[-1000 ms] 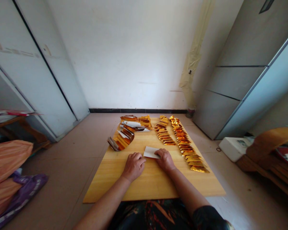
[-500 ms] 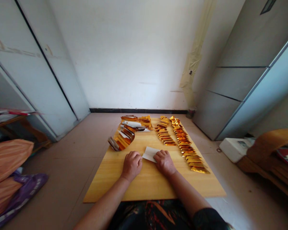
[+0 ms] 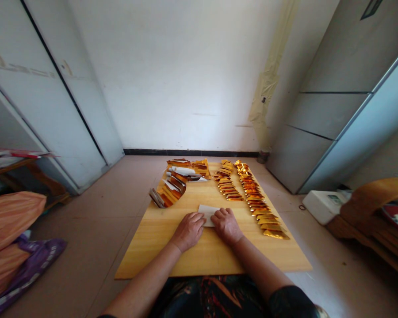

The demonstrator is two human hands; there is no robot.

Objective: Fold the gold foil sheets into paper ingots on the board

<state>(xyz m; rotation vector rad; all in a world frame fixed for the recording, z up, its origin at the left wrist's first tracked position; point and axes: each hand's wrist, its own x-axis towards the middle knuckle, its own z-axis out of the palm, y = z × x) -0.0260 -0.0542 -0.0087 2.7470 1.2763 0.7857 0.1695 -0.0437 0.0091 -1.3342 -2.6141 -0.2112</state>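
A small white sheet of paper (image 3: 207, 210) lies on the yellow wooden board (image 3: 215, 256) in front of me. My left hand (image 3: 188, 230) rests on its near left part with curled fingers pressing it down. My right hand (image 3: 226, 225) sits on its right part, fingers bent and closed over the paper's edge. Both hands touch each other over the sheet. Two long rows of folded gold foil pieces (image 3: 254, 198) run away from me to the right of my hands.
A fanned stack of gold foil sheets (image 3: 167, 194) and a loose pile of gold sheets (image 3: 189, 170) lie at the board's far left. Orange and purple bags (image 3: 15, 247) sit on the floor left. A white box (image 3: 323, 204) and wicker furniture (image 3: 374, 207) stand right.
My hands have drawn closer together over the white paper, and the left hand has slid right onto the sheet. The paper shows less and lies flatter than before.
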